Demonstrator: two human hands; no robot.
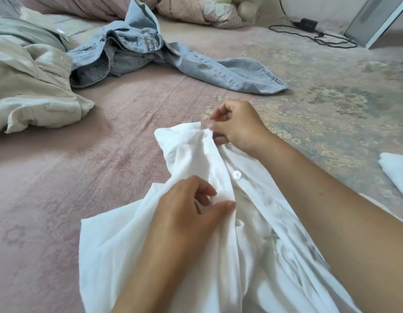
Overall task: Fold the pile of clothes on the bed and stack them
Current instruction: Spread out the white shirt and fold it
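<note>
**A bed in soft daylight**

A pink floral bedsheet (60,199) covers the bed, turning to a paler green-and-cream floral pattern beyond the right hand. Far past both hands lie quilted pink pillows (196,12). Beyond the right hand, a black charger and cable (313,30) rest near a white-framed panel (377,21). The light is even and diffuse.

Two bare forearms reach forward from the bottom edge of the head view. The right hand (238,126), extended farther out, has its fingers curled and pinches the top edge of a white button-up shirt (196,159) between thumb and fingertips, the back of the hand turned up. The left hand (191,208), nearer the camera, pinches a fold of the same shirt between thumb and curled fingers, its wrist angled inward.
</note>
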